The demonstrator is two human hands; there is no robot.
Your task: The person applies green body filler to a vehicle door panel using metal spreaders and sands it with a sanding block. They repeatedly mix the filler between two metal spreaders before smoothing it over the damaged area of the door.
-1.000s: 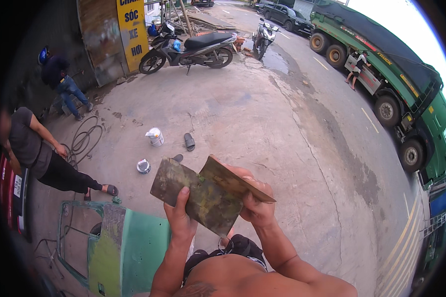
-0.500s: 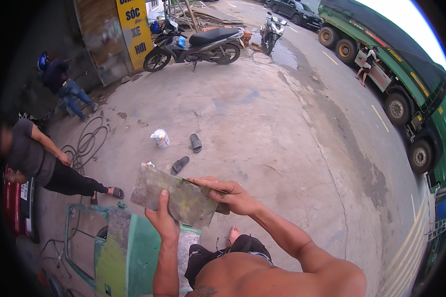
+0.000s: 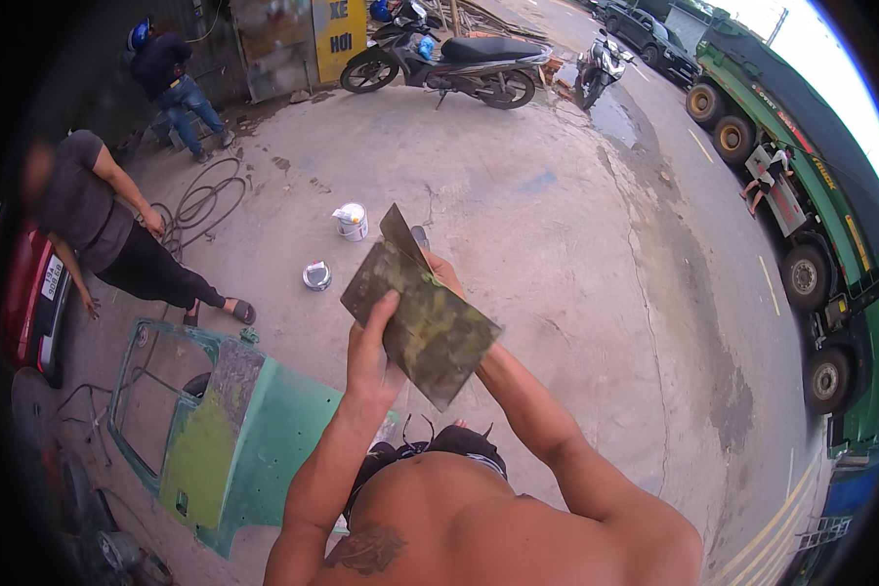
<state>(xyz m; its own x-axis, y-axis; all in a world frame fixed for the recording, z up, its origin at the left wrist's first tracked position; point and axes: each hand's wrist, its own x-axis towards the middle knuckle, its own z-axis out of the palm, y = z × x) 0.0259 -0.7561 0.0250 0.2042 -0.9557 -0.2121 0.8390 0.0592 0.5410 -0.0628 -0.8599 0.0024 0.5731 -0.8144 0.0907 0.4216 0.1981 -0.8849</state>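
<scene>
My left hand (image 3: 371, 359) is closed on a flat rectangular plate (image 3: 425, 327) smeared with yellow-green, its thumb lying across the face. Behind that plate, my right hand (image 3: 443, 273) grips a second, thinner-looking plate (image 3: 400, 232), which rises past the first one's far edge. The two plates meet at an angle and seem to touch; most of my right fingers are hidden. Left of my legs lies a green vehicle door panel (image 3: 288, 415) with a window frame and a yellow-green patch (image 3: 200, 449). Neither hand touches the panel.
A white bucket (image 3: 350, 223) and a small can (image 3: 316, 276) stand on the concrete ahead. One person (image 3: 117, 210) stands at left near a red car (image 3: 34, 298); coiled hose (image 3: 200, 207) lies behind. A motorbike (image 3: 488, 54) is parked beyond, a green truck (image 3: 801, 156) at right.
Both plates have tilted and turned, and the second one now sticks up beyond the first. The view has shifted, bringing the small can fully into sight. The person at left has lowered a hand.
</scene>
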